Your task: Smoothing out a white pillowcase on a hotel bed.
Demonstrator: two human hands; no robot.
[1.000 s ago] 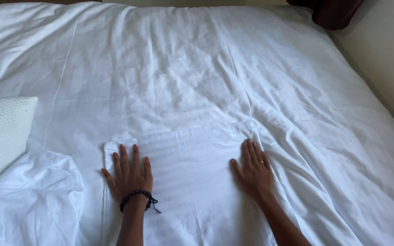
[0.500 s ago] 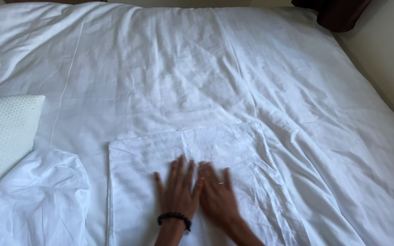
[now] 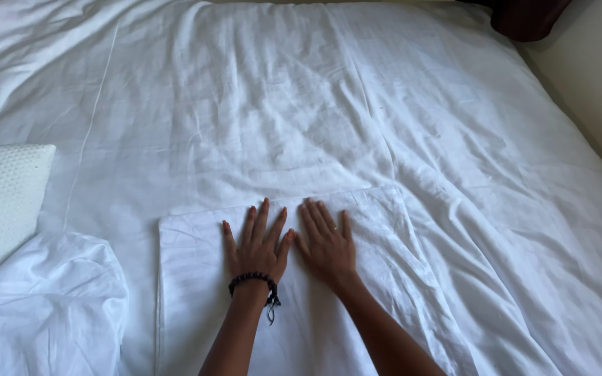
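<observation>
Both hands lie flat, fingers spread and gripping nothing: the left hand [image 3: 256, 244] and right hand [image 3: 325, 244] press side by side on a folded white cloth [image 3: 189, 278]. Beyond the fingertips stretches the bed's wrinkled white sheet [image 3: 301, 104]; a textured pillow [image 3: 1, 195] lies far left, a cream wall [image 3: 593, 76] to the right.

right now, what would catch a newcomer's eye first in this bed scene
Two bare hands pressed flat side by side: the left hand, with a dark beaded bracelet at its wrist, and the right hand. Both rest on a folded white cloth lying on the wrinkled white sheet. A textured white pillow sits at the left edge.
</observation>
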